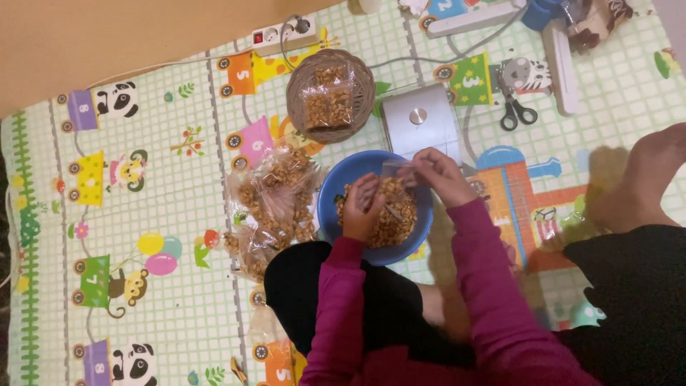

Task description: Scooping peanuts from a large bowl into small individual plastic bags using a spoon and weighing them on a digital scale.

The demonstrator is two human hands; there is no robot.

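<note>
Peanuts (pixel 389 218) fill a blue bowl (pixel 336 189) on the play mat (pixel 143 200). Over it, the left hand (pixel 361 207) cups a scoop of nuts while the right hand (pixel 441 175) pinches open a small clear bag (pixel 393 171). Filled bags (pixel 275 196) lie just left; a wicker basket (pixel 296 78) holds two more, with scissors (pixel 516 111) beyond.

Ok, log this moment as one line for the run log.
left hand: in blue bowl of nuts | right hand: holding clear bag open over bowl | filled bags beside bowl, more in wicker basket
</note>
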